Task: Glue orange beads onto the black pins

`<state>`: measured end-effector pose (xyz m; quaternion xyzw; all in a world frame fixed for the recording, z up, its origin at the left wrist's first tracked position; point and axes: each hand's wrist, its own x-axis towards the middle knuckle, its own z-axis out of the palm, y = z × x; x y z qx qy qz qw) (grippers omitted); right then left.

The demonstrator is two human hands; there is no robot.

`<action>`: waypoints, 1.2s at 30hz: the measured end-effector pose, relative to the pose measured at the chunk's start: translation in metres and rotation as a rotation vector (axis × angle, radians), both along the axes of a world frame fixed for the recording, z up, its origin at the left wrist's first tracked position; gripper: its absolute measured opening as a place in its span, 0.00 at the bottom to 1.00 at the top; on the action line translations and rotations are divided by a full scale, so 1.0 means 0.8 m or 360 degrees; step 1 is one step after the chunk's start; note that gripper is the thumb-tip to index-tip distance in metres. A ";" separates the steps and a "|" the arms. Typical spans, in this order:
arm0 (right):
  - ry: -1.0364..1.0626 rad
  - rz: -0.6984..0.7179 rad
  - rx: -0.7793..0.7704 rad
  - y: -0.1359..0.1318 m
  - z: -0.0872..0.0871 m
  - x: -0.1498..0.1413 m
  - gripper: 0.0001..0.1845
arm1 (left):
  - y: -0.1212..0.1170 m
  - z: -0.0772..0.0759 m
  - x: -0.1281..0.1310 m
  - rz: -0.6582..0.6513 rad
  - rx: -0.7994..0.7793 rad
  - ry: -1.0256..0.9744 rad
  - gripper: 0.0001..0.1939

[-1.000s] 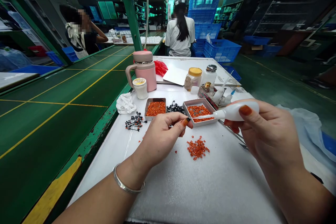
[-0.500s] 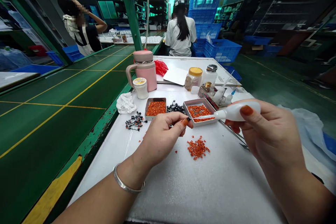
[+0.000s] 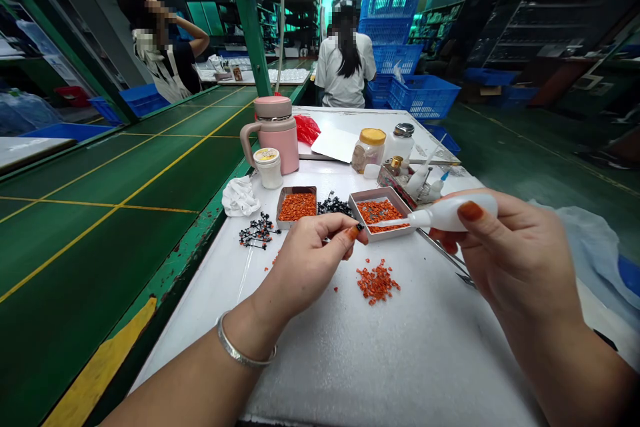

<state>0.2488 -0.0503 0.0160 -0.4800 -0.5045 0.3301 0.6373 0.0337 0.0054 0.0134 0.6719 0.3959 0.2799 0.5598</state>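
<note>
Thumb and forefinger of the left hand [image 3: 310, 260] pinch a small black piece [image 3: 359, 227], too tiny to make out in detail, held above the white table [image 3: 400, 360]. The right hand [image 3: 520, 253] wraps around a white squeeze bottle [image 3: 445, 213], its fingers curled and its thumb on top. The bottle's thin nozzle points left, its tip just beside the black piece. Both hands are raised and neither rests on the table. A silver bangle [image 3: 245, 350] circles the left wrist.

Under the nozzle sits a metal tray [image 3: 380, 195] of orange granules, with a second tray [image 3: 296, 188] to its left. A loose heap of granules [image 3: 377, 282] lies on the table in front, and black-stemmed sprigs [image 3: 257, 231] lie near a crumpled white cloth [image 3: 240, 196]. Steel tweezers [image 3: 443, 255] lie just beyond the right hand.

Farther along stand a pink tumbler [image 3: 274, 137], a white tub [image 3: 267, 168] and a yellow-lidded jar [image 3: 369, 150]. The tub's lid carries a label, too small to read. Beyond the table, a person in a white shirt [image 3: 344, 70] stands before stacked blue crates [image 3: 395, 13].
</note>
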 end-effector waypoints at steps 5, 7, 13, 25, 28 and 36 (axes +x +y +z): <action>0.0087 0.0014 -0.0025 0.003 0.001 0.000 0.07 | 0.000 0.001 -0.001 0.0000 0.0007 -0.0004 0.14; 0.0197 0.0026 -0.0074 0.005 0.002 0.003 0.09 | 0.001 0.000 -0.002 0.0000 0.0015 -0.0015 0.14; 0.0747 0.0092 -0.0374 0.017 0.001 0.016 0.15 | 0.004 -0.003 0.000 -0.0045 -0.0203 -0.0341 0.12; -0.1314 0.0299 -0.0426 0.023 -0.033 -0.016 0.05 | 0.017 0.018 -0.018 0.0346 -0.0397 -0.0926 0.05; -0.1645 0.0334 -0.0505 0.024 -0.040 -0.023 0.07 | 0.018 0.020 -0.021 0.0383 -0.0345 -0.1009 0.04; -0.1469 0.0348 -0.0379 0.019 -0.041 -0.038 0.06 | 0.020 0.022 -0.024 0.0426 -0.0222 -0.1088 0.04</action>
